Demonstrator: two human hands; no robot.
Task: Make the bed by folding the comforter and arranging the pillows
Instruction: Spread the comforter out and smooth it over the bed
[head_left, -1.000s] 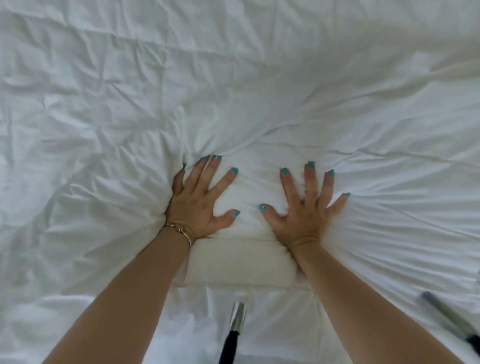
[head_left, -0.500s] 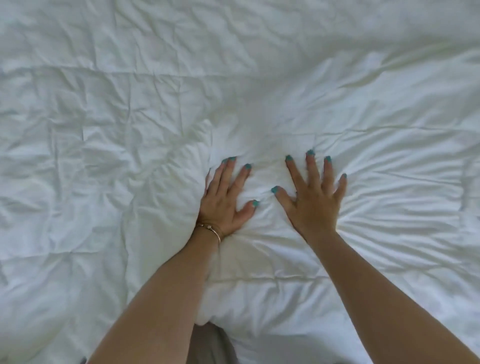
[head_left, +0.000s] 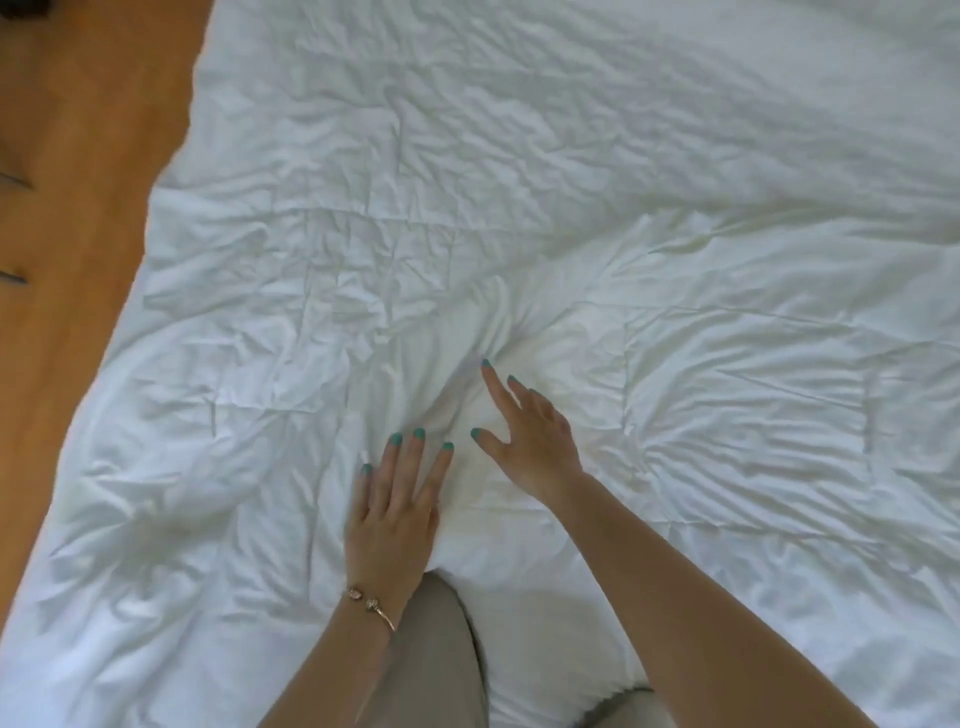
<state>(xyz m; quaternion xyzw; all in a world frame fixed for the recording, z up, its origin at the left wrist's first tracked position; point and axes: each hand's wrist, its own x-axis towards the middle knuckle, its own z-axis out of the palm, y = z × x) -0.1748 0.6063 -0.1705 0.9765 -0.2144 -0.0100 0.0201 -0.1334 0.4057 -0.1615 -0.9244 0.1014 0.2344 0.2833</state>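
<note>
1. White comforter (head_left: 519, 208) spread wide across the bed, filling nearly the whole head view; heavily creased, with faint quilted seams crossing it in lines.
2. Left edge of the comforter running diagonally from top centre-left down to the bottom left corner, lying against the floor side.
3. Raised, puckered ridge of fabric near the middle, just beyond the fingertips of both hands, with folds fanning out from it to the right.
4. Left hand (head_left: 395, 514) laid flat on the comforter, palm down, fingers straight and slightly spread, gripping nothing; teal-painted nails showing.
5. Right hand (head_left: 530, 441) just beside the left and a little farther up the bed, fingers extended and loose, forefinger reaching furthest towards the ridge, thumb spread wide; nothing clasped. Touching the fabric or hovering just above it: cannot tell.
6. Gold bracelet (head_left: 371, 608) round the left wrist, with two small beaded ends.
7. Both bare forearms entering from the bottom edge, the right one crossing in from the lower right.
8. Beige-clad knee (head_left: 431, 660) resting on the comforter between the two arms; a second patch of the same cloth at the bottom edge further right.
9. Orange-brown wooden floor (head_left: 78, 182) along the left side.
</note>
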